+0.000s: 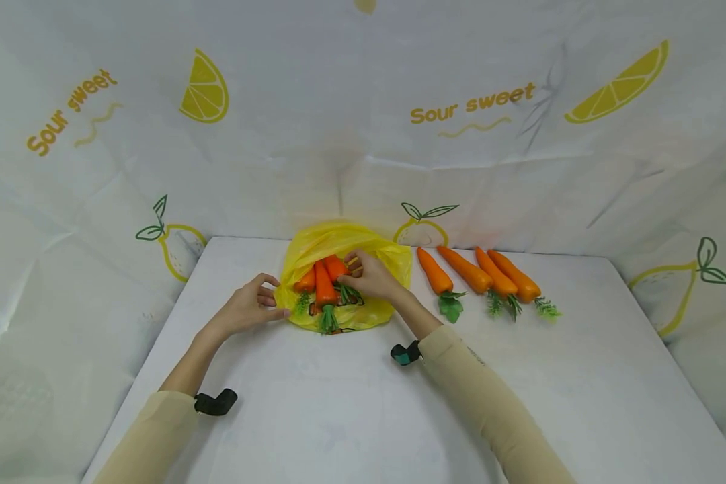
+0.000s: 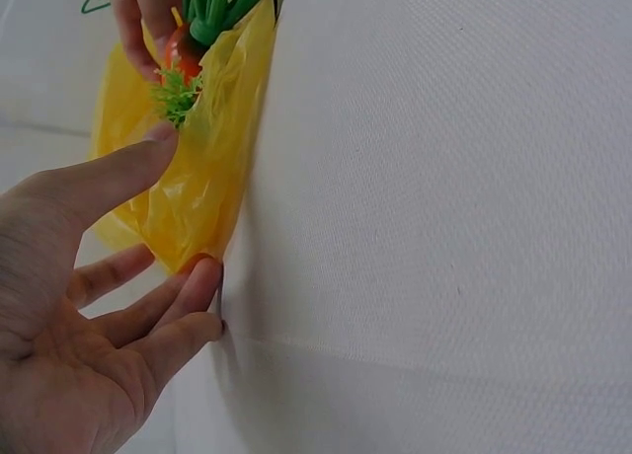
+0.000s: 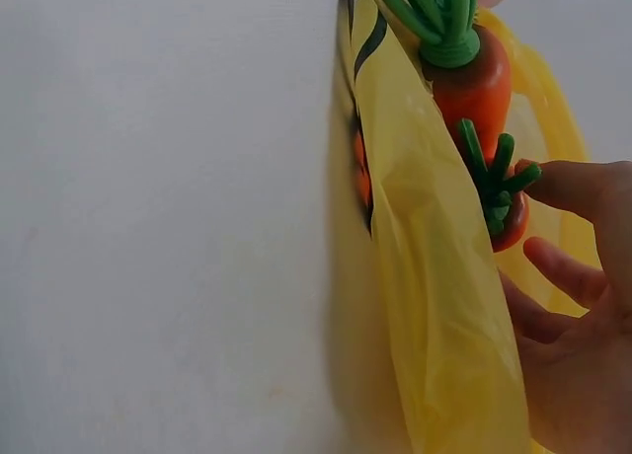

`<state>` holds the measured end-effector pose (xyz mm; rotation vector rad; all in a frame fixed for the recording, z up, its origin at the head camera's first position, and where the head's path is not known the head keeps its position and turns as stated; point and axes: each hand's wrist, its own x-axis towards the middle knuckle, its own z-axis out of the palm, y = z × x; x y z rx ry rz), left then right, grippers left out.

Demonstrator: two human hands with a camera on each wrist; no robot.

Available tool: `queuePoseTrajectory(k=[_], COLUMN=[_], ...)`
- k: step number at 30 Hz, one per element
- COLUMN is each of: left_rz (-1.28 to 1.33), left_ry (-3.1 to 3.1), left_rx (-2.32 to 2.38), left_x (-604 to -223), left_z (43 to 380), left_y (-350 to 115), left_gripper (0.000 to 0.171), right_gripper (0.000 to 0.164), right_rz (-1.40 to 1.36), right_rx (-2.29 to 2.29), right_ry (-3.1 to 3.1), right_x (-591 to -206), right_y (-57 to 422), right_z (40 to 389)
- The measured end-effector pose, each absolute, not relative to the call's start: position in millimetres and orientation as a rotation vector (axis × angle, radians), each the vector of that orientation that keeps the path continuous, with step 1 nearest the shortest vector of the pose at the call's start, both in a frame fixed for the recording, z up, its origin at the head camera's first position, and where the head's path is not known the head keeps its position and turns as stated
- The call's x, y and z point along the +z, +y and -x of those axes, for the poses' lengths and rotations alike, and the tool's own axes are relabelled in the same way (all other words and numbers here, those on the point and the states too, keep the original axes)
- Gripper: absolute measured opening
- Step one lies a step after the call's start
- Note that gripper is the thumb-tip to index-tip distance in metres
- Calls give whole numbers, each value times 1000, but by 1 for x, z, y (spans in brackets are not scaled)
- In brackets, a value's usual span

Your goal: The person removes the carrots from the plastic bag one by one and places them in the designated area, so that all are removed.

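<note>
A yellow plastic bag (image 1: 372,312) lies at the back of the table, its mouth toward me. Several orange toy carrots with green tops sit inside, including a middle carrot (image 1: 323,286). My left hand (image 1: 249,306) is at the bag's left edge; thumb and fingers are spread wide apart and touch the yellow plastic (image 2: 188,192). Reaching into the mouth, my right hand (image 1: 369,275) pinches the top end of a carrot (image 1: 335,267). In the right wrist view its thumb meets that carrot's short green stem (image 3: 499,178). The carrot tips are hidden deeper in the bag.
Right of the bag, several more carrots lie side by side, among them a left one (image 1: 434,272) and a right one (image 1: 514,275). A white cloth with lemon prints (image 1: 339,134) hangs behind the white table (image 1: 339,403).
</note>
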<state>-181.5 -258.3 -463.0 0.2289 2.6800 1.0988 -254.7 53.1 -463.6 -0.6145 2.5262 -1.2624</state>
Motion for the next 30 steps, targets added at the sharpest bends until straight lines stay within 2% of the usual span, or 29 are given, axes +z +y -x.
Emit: queuePoseTrajectory(k=[15,30], left_rz=[-214,-214], left_ry=[2687,2690], left_rx=[1086,1076], left_x=[-463,-465], left_z=[182,182], left_y=[-257,-258], left_gripper=[68,69], right_gripper=[54,52], right_rz=[566,540], right_rx=[-1175,-1190], right_ry=[2671,2606], right_x=[-474,-465], right_y=[39,51], right_z=[254,246])
